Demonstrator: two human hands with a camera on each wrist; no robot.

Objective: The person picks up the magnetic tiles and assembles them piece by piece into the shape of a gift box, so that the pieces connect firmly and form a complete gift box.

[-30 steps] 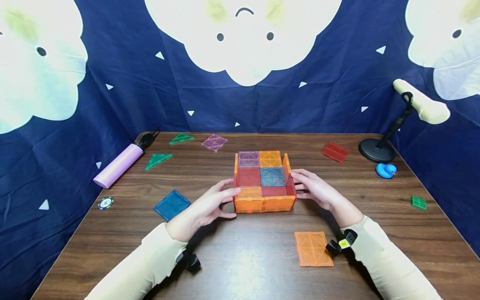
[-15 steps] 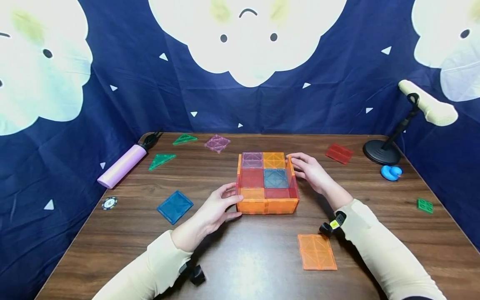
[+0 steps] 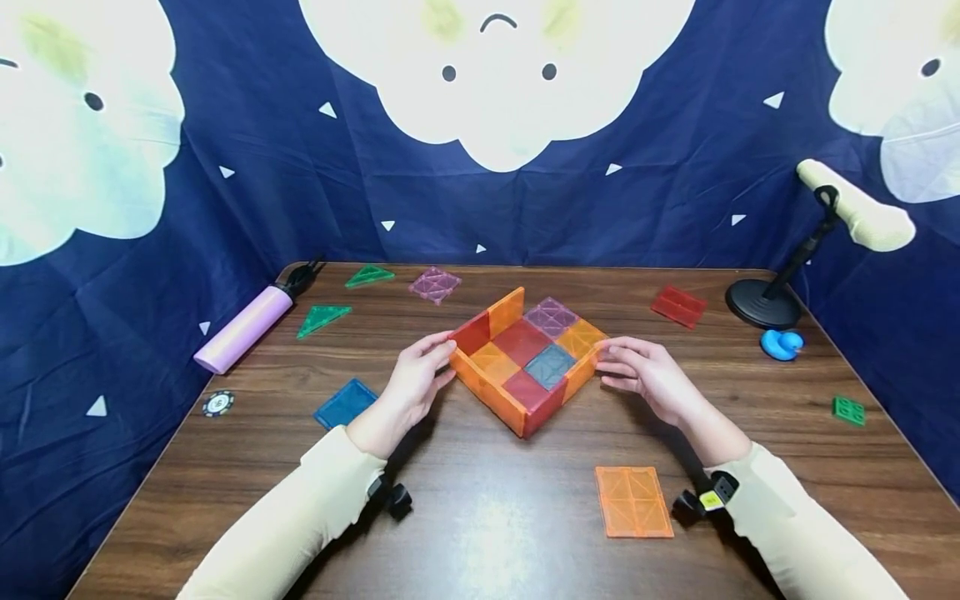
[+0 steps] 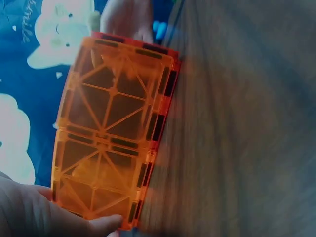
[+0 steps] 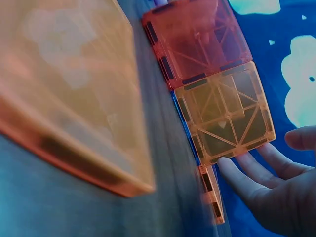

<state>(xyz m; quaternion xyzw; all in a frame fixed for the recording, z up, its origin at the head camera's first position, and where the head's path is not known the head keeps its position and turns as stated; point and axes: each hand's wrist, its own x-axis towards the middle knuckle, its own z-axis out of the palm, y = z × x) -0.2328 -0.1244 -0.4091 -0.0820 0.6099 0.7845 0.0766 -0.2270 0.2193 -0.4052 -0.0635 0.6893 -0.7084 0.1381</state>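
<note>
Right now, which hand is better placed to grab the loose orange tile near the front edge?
Right, probably. The orange tile lies beside the right forearm, while the left hand sits across the tile tray. Both hands touch the tray, so the right hand must let go.

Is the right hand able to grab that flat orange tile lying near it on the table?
Probably yes. The orange tile lies flat beside the right wrist with nothing on it, but the right hand now touches the tile tray.
</note>
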